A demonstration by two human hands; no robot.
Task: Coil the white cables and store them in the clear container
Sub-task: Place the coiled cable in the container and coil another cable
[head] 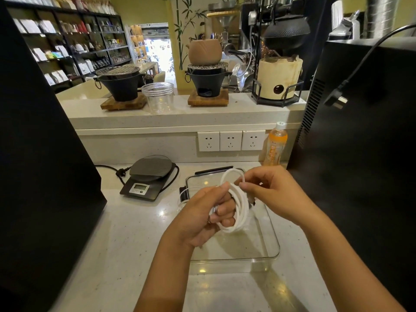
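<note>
White cable (239,207) coiled in both hands above the clear container (269,242).

Left hand (203,218) curled round the lower side of the coil, fingers threaded through the loops and thumb pressed on top; right hand (269,189) pinching the upper arc between thumb and fingertips; several loops stacked side by side, held clear of the container floor; a thin white strand trailing over the container's left rim; black-edged lid (212,170) at the far rim; digital scale (149,176) left of it on the pale counter (126,233); orange drink bottle (275,145) by the wall sockets (230,140); clear plastic jar (159,97) on the upper ledge between two black stoves.
</note>
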